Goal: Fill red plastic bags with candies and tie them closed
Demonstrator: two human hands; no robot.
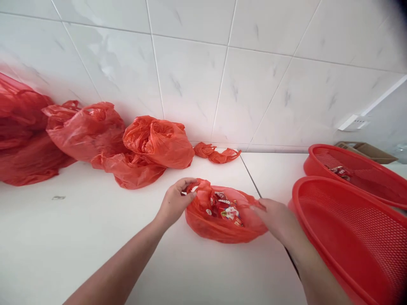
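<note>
A red plastic bag rests on the white table with its mouth spread open. Inside it lie several small wrapped packets in red with white print. My left hand pinches the bag's rim at the left, thumb and fingers closed on the film. On the opposite side, my right hand grips the rim, its thumb over the film and its other fingers partly hidden.
Several red plastic bags stand along the tiled wall, with two small crumpled ones. At the right are two red mesh baskets; the farther holds a few packets. Behind sits a cardboard box.
</note>
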